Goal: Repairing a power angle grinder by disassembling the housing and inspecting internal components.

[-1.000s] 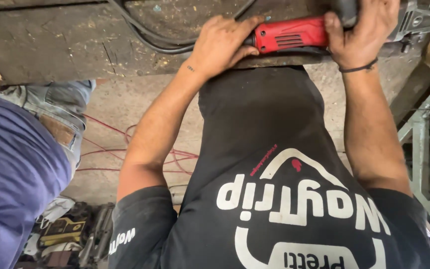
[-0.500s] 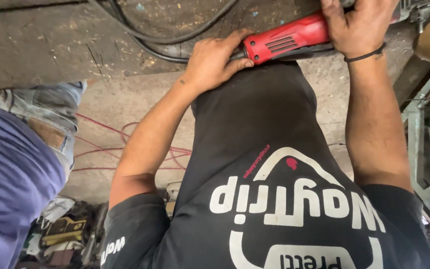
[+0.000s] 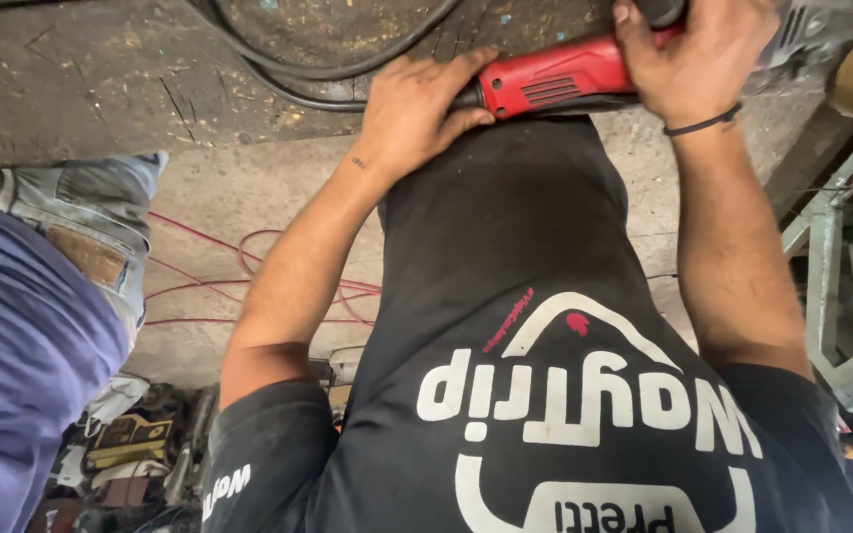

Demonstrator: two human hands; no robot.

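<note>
Head view looks down on the red angle grinder (image 3: 560, 84), lying along the near edge of the scarred workbench (image 3: 101, 79). Right hand (image 3: 698, 59) is wrapped around the front of its body, left hand (image 3: 417, 114) lies flat-fingered over the tail where the black cable (image 3: 328, 84) leaves. It looks like a steadying grip; next comes firm, level pressure. Red wires (image 3: 239, 266) trail across the floor, and another person's jeans (image 3: 91, 227) crowd the left.
</note>
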